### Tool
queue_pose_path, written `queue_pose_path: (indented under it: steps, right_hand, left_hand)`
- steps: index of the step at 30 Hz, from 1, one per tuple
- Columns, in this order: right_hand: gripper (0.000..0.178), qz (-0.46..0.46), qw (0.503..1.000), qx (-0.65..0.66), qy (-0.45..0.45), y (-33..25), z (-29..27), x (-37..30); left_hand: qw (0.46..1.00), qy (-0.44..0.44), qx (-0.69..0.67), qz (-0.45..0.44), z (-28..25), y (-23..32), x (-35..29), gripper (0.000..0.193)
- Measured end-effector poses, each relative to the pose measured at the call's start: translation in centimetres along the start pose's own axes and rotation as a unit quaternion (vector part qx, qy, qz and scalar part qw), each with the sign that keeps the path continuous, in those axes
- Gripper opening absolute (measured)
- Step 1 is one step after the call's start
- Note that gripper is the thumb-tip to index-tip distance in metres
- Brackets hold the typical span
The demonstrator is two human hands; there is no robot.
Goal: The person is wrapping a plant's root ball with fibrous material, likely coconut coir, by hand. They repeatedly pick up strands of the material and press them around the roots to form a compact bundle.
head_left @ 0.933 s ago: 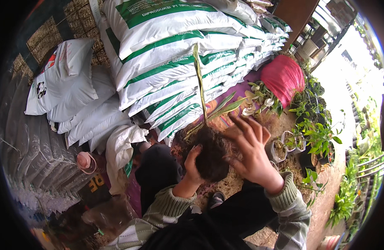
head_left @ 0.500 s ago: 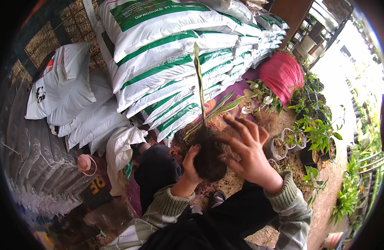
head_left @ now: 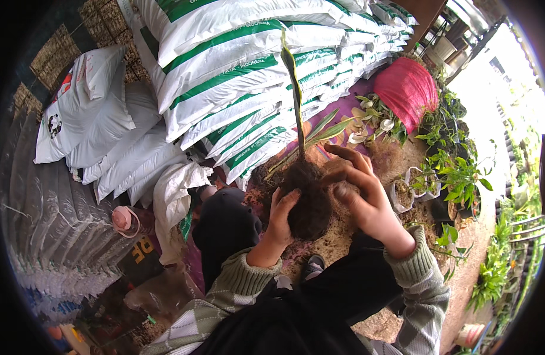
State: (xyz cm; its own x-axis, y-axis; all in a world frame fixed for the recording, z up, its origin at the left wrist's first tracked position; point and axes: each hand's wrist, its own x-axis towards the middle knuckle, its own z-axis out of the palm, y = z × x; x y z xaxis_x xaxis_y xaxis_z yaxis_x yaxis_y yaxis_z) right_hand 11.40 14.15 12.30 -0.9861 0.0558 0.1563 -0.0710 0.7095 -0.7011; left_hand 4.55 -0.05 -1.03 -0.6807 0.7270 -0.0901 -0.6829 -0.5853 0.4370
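Note:
Between my hands is a tall, narrow-leaved plant point(head_left: 297, 94) with a dark, rounded root ball of soil point(head_left: 311, 210) at its base. My left hand point(head_left: 279, 220) wraps round the left side of the root ball, thumb on its face. On the other side, my right hand point(head_left: 362, 192) has its fingers bent and apart, its fingertips at the ball's upper right edge; whether they press on it is hard to see. More yellow-edged leaves point(head_left: 329, 131) show just behind the plant, partly hidden by it.
White and green sacks point(head_left: 237, 77) are stacked in front, with plain white sacks point(head_left: 86, 112) at the left. A red sack point(head_left: 406, 94) lies beyond my right hand, near potted green plants point(head_left: 456, 177). A pink container point(head_left: 124, 220) stands at the left. Loose soil covers the ground below.
The plant and both hands sit slightly further right in view, and the root ball a little higher. My right fingers have shifted along the ball's edge. My left hand keeps its hold.

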Motion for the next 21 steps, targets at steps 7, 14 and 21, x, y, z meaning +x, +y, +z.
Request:
queue_pose_path:
  steps: [7, 14, 21]
  right_hand:
    - [0.023, 0.098, 0.986, 0.125, 0.05, 2.0, 1.6, 0.5]
    - [0.025, -0.005, 0.985, -0.139, 0.102, 1.2, 0.6, 1.2]
    - [0.031, -0.094, 0.963, -0.238, 0.08, -0.5, 0.9, 0.2]
  left_hand:
    - [0.98, -0.019, 0.17, 0.104, 1.6, 0.9, 0.1, 0.039]
    - [0.983, 0.034, 0.171, 0.065, 1.6, 1.1, 0.0, 0.04]
    - [0.997, 0.075, 0.008, 0.001, 0.2, 0.4, 0.1, 0.032]
